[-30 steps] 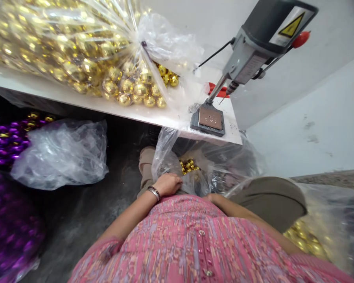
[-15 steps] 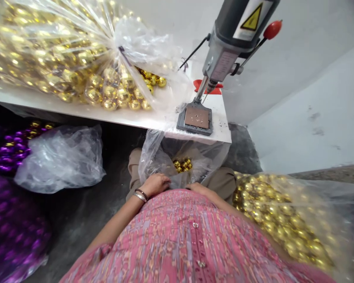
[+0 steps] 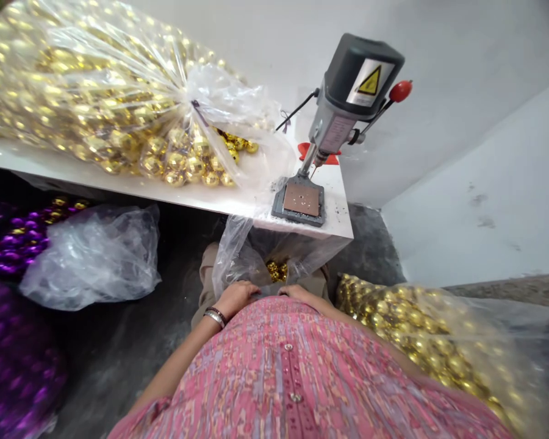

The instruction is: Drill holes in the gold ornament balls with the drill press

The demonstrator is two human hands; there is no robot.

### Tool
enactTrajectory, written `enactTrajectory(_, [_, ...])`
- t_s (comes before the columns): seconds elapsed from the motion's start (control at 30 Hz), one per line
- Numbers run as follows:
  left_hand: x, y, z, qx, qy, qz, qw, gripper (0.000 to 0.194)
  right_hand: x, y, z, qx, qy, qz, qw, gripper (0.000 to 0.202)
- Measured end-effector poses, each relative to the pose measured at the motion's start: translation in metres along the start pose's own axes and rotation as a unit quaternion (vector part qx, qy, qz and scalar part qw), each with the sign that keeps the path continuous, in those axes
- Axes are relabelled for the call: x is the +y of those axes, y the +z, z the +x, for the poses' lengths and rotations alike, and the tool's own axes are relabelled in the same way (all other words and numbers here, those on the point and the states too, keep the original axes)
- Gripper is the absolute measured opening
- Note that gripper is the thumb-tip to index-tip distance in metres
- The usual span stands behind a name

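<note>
A clear plastic bag (image 3: 232, 251) hangs from the table's front edge to my lap, with several small gold balls (image 3: 277, 271) inside. At its near edge, against my shirt, my left hand (image 3: 238, 297) has its fingers curled over the plastic; that wrist carries bracelets. My right hand (image 3: 296, 292) is closed on the same edge a little to the right, its fingertips mostly hidden. Beyond the bag, a small bench drill press (image 3: 336, 116) stands on the table, with a brown plate (image 3: 302, 200) on its base. Neither hand touches the drill.
A large bag of gold balls (image 3: 96, 116) lies on the white table (image 3: 183, 197). Another gold-ball bag (image 3: 412, 323) sits on the floor at right. Purple balls (image 3: 21, 238), a crumpled plastic bag (image 3: 91, 256) and a purple bag (image 3: 13, 360) are at left. Walls bound the right side.
The view has tilted up slightly, so the drill and table sit lower in the picture. Both hands stay at the bag's edge, and fewer of the gold balls inside it show.
</note>
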State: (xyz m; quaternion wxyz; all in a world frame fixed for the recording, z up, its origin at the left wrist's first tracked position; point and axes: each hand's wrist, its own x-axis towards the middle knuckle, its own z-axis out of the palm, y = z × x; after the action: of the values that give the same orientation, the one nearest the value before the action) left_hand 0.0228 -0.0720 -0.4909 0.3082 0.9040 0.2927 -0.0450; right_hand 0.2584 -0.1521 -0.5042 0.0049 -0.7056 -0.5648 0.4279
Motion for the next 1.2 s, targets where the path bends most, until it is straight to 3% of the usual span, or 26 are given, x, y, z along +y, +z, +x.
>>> enactTrajectory(0.1, [0.000, 0.002, -0.001, 0.005, 0.002, -0.006, 1.000, 0.030, 0.000, -0.002, 0.007, -0.063, -0.019, -0.014, 0.998, 0.047])
enactTrajectory(0.23, [-0.002, 0.003, -0.002, 0.007, -0.004, -0.018, 1.000, 0.031, 0.003, 0.000, 0.008, -0.085, -0.032, -0.035, 0.995, 0.048])
enactTrajectory(0.53, [-0.001, -0.004, 0.000, -0.005, -0.009, 0.001, 1.000, 0.030, -0.001, 0.008, -0.020, -0.059, -0.015, -0.100, 0.993, 0.046])
enactTrajectory(0.8, [0.000, -0.005, 0.003, -0.018, 0.009, 0.021, 1.000, 0.029, 0.012, 0.021, -0.040, -0.053, 0.057, -0.129, 0.989, 0.046])
enactTrajectory(1.2, [0.000, -0.008, 0.017, -0.035, 0.023, 0.036, 0.998, 0.028, 0.028, 0.027, -0.038, -0.036, 0.081, -0.068, 0.994, 0.045])
